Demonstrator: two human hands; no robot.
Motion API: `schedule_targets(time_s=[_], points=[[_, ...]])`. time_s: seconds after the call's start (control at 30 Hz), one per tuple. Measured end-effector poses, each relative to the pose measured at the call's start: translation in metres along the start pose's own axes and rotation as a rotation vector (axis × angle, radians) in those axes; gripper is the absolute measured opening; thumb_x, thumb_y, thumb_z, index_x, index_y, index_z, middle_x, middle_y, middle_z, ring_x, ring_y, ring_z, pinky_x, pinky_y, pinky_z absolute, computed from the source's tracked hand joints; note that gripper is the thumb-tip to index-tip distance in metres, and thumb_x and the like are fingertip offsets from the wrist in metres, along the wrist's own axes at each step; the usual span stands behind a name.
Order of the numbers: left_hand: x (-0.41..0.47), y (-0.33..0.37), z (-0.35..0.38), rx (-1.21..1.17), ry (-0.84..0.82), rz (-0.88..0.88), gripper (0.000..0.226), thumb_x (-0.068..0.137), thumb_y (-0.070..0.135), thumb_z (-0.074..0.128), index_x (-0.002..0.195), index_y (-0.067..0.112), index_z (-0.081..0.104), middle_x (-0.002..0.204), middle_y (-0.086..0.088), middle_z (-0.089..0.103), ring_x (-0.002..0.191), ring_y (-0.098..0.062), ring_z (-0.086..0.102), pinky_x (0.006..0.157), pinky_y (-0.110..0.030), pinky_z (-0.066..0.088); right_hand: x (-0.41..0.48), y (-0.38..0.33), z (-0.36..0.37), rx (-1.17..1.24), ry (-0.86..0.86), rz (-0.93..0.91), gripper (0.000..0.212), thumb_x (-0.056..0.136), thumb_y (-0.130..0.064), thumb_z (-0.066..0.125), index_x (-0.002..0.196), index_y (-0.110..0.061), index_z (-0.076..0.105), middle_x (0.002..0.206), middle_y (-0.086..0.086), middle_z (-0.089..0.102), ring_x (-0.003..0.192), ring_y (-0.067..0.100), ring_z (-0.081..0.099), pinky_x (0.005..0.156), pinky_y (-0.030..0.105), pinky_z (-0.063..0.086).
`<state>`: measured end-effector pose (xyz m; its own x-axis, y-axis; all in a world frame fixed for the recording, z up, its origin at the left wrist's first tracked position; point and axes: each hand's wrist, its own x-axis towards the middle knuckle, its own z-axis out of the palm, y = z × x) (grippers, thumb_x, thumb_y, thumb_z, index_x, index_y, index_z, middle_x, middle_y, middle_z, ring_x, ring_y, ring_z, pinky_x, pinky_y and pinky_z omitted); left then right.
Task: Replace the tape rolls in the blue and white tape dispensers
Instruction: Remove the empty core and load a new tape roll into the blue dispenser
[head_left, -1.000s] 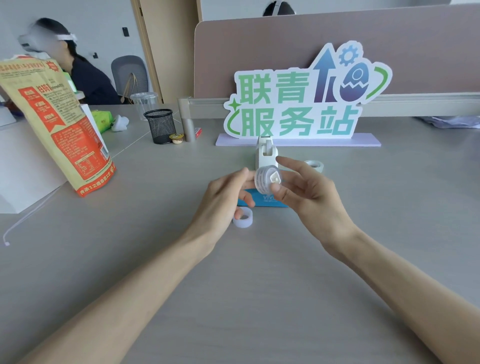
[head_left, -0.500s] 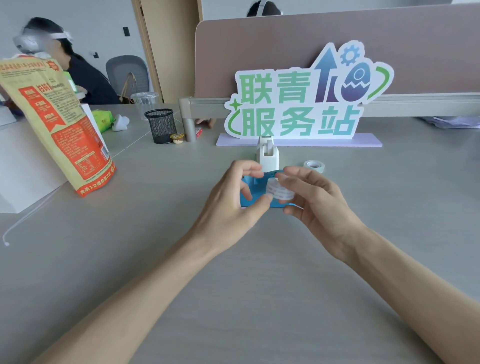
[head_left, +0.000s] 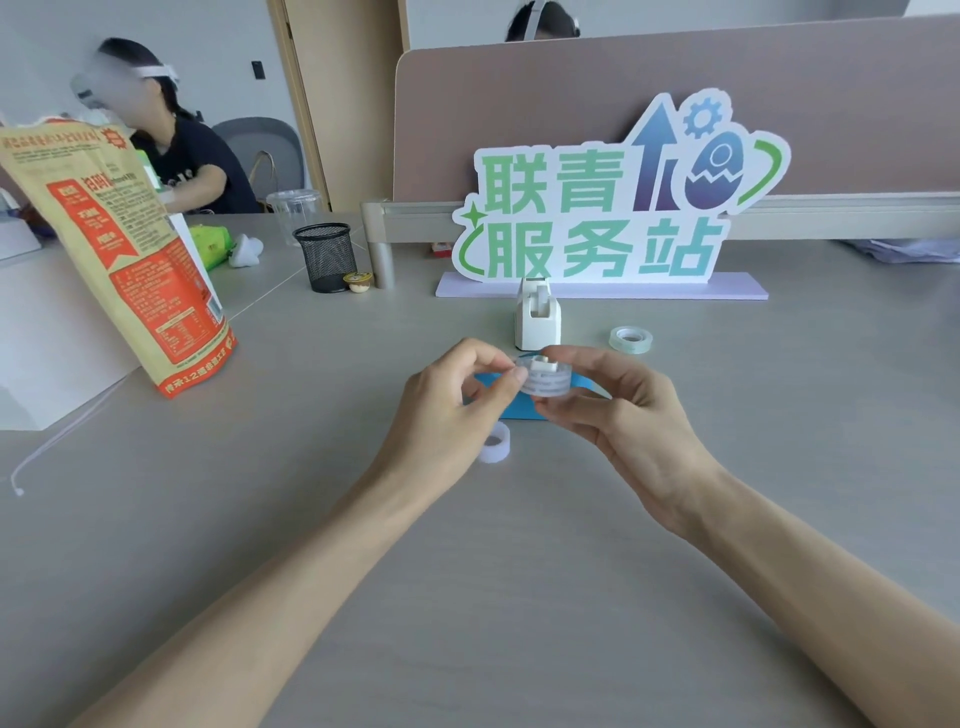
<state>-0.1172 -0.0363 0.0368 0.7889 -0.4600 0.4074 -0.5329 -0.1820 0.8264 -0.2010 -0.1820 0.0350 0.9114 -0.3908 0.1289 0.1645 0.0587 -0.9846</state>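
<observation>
The right hand (head_left: 623, 415) holds a clear roll of tape with a white plastic core (head_left: 545, 378) just above the flat blue tape dispenser (head_left: 519, 402), its fingers closed around the roll. The left hand (head_left: 447, 415) pinches the roll's edge with thumb and forefinger, probably searching for the loose tape end. So the blue dispenser is the one in work. Next, I think, the roll must be seated in it. The white upright tape dispenser (head_left: 537, 319) stands behind on the grey counter (head_left: 311, 519), a second clear tape roll (head_left: 630, 339) near it, and a small white ring-shaped roll (head_left: 494, 442) lies beside the left hand.

One head-worn wide-angle camera looks forward and down, close over the desk (head_left: 519, 597).
</observation>
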Motion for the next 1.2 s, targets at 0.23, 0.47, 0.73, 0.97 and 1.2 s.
schedule_targets(time_s=[0.23, 0.47, 0.73, 0.97, 1.2], points=[[-0.001, -0.001, 0.003, 0.045, -0.02, -0.027, 0.015, 0.082, 0.035, 0.072, 0.095, 0.03, 0.07, 0.083, 0.005, 0.073, 0.052, -0.007, 0.046, 0.061, -0.03, 0.047, 0.0, 0.002, 0.0, -0.118, 0.069, -0.099, 0.036, 0.081, 0.004, 0.069, 0.107, -0.02, 0.07, 0.088, 0.006, 0.078, 0.09, 0.017, 0.073, 0.094, 0.032, 0.054], [0.0, -0.002, 0.004, 0.026, -0.003, -0.041, 0.006, 0.082, 0.03, 0.073, 0.086, 0.027, 0.072, 0.08, 0.009, 0.075, 0.056, -0.013, 0.056, 0.062, -0.033, 0.05, 0.001, 0.009, 0.0, -0.325, 0.093, -0.273, 0.033, 0.081, 0.008, 0.064, 0.102, -0.018, 0.069, 0.099, -0.006, 0.074, 0.08, 0.015, 0.069, 0.073, 0.032, 0.058], [0.002, -0.002, 0.003, -0.054, 0.013, -0.069, 0.004, 0.085, 0.024, 0.071, 0.081, 0.025, 0.071, 0.075, 0.015, 0.071, 0.062, 0.007, 0.061, 0.049, -0.009, 0.042, 0.001, 0.013, 0.0, -0.586, 0.141, -0.463, 0.022, 0.088, -0.01, 0.065, 0.104, -0.024, 0.069, 0.103, -0.009, 0.066, 0.085, 0.001, 0.06, 0.066, 0.009, 0.046], [0.003, -0.002, 0.003, -0.101, -0.025, -0.125, 0.011, 0.088, 0.022, 0.067, 0.078, 0.024, 0.068, 0.071, 0.002, 0.065, 0.04, -0.004, 0.044, 0.037, -0.018, 0.036, 0.003, 0.017, -0.001, -0.589, 0.162, -0.527, 0.023, 0.086, -0.005, 0.067, 0.102, -0.02, 0.069, 0.101, -0.004, 0.064, 0.083, 0.005, 0.06, 0.067, 0.008, 0.046], [0.006, -0.009, 0.004, -0.101, 0.005, -0.104, 0.009, 0.088, 0.021, 0.063, 0.08, 0.019, 0.065, 0.073, -0.019, 0.056, 0.058, -0.019, 0.044, 0.045, -0.031, 0.039, 0.006, 0.016, -0.004, -0.69, 0.162, -0.582, 0.024, 0.08, -0.005, 0.072, 0.101, -0.017, 0.069, 0.1, -0.016, 0.066, 0.076, 0.011, 0.057, 0.061, 0.012, 0.045]])
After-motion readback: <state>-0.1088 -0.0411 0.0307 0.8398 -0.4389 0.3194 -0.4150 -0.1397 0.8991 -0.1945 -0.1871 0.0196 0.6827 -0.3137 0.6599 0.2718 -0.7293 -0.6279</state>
